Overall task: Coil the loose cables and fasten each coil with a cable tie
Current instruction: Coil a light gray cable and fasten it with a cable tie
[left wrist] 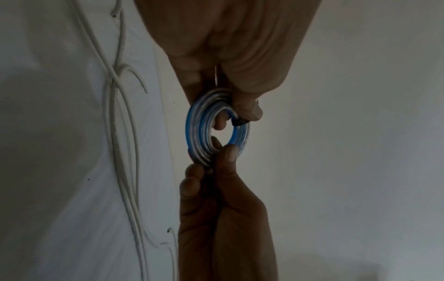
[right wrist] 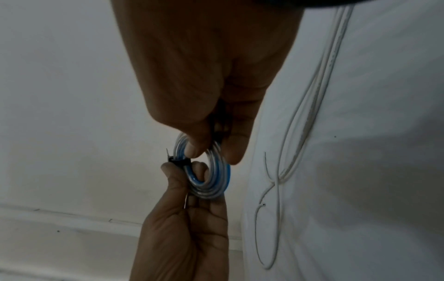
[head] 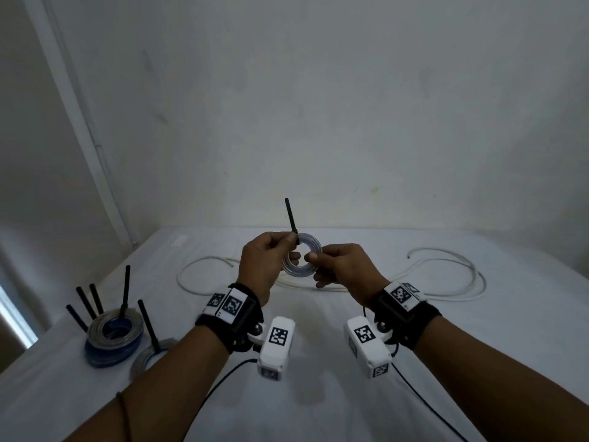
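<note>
No readable text, number or brand shows; only black-and-white square code markers (head: 232, 306) stand on the wrist bands and the white camera housings (head: 276, 342).

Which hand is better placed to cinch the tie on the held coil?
Left. The left hand already pinches at the cable tie where it wraps the coil; the right hand grips the coil's opposite side, steadying it.
</note>
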